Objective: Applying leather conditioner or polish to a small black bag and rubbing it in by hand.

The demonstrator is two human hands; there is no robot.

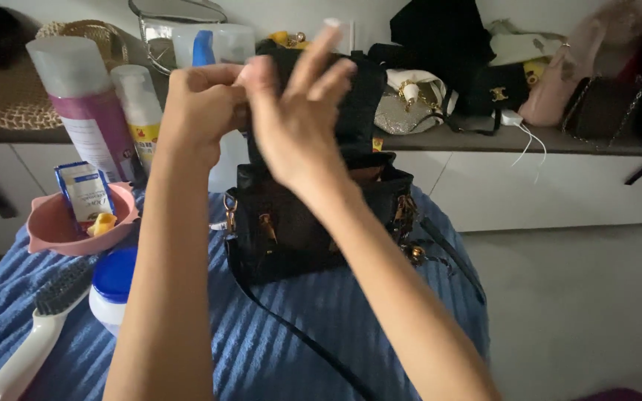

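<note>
A small black handbag [291, 230] with gold clasps stands upright on a blue ribbed towel [321, 319]. Its black flap [362, 96] is lifted up above the body. My left hand [202, 104] pinches the flap's left side with closed fingers. My right hand [299, 111] is raised in front of the flap, fingers spread and blurred, touching it; whether it grips is unclear. A thin black strap [299, 334] trails from the bag toward the near edge.
A pink bowl [53, 230] with a small packet, a blue-lidded jar [111, 286] and a white brush [31, 341] lie at the left. Tall bottles [87, 104] stand behind. A shelf [484, 139] holds more bags, a woven hat and a white cable.
</note>
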